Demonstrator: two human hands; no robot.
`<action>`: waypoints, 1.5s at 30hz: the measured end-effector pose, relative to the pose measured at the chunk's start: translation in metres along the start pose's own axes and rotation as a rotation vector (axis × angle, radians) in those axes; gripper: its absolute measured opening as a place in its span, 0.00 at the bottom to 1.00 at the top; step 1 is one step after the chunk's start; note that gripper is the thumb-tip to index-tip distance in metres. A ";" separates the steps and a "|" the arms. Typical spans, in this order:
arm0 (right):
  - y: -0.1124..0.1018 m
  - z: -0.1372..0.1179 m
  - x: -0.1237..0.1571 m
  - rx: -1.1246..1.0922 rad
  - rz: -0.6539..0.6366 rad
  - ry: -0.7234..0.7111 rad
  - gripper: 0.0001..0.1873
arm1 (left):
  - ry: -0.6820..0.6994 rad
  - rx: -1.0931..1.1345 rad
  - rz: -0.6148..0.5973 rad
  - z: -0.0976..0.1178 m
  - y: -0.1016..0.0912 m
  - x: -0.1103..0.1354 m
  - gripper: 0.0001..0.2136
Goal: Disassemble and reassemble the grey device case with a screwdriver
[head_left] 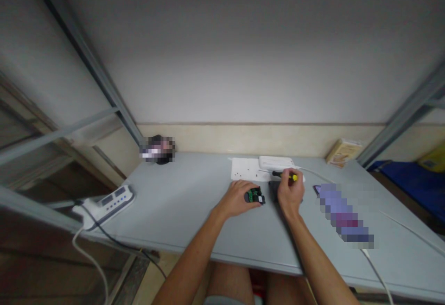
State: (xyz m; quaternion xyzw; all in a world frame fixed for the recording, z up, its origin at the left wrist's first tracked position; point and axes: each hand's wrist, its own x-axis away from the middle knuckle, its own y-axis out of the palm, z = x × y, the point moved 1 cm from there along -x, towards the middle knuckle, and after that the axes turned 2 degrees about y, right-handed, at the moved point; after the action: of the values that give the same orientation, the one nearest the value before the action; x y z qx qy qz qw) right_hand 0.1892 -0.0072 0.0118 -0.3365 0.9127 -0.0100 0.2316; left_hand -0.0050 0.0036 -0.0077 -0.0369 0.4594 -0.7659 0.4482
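My left hand (239,197) is closed around a small black device (255,196) whose green circuit board shows. In my right hand (291,193) is a screwdriver (283,175) with a black and yellow handle; its thin shaft points left over a white sheet (243,168). Several tiny dark pieces, perhaps screws, lie on that sheet. Beneath and beside my right hand sits a dark object (274,189), mostly hidden by the hand, with a dark cable running toward the table's front edge. The device and the screwdriver are apart.
A white box-like object (276,162) with a cable lies behind the sheet. At the left edge is a power strip (111,205). A yellowish box (343,152) stands back right, and a pixelated phone-like object (344,214) lies right on the grey table (174,203).
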 end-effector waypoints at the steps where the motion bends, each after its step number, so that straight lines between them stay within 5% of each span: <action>1: 0.000 0.000 0.000 -0.001 0.001 0.001 0.24 | 0.003 0.000 0.004 0.000 0.000 0.000 0.23; 45: 0.001 0.005 0.000 0.005 0.003 -0.006 0.24 | 0.008 0.016 0.023 -0.002 0.002 0.001 0.23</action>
State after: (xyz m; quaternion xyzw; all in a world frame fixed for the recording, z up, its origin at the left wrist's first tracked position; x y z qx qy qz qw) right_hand 0.1911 -0.0058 0.0076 -0.3346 0.9125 -0.0111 0.2350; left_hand -0.0055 0.0044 -0.0104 -0.0248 0.4554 -0.7646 0.4553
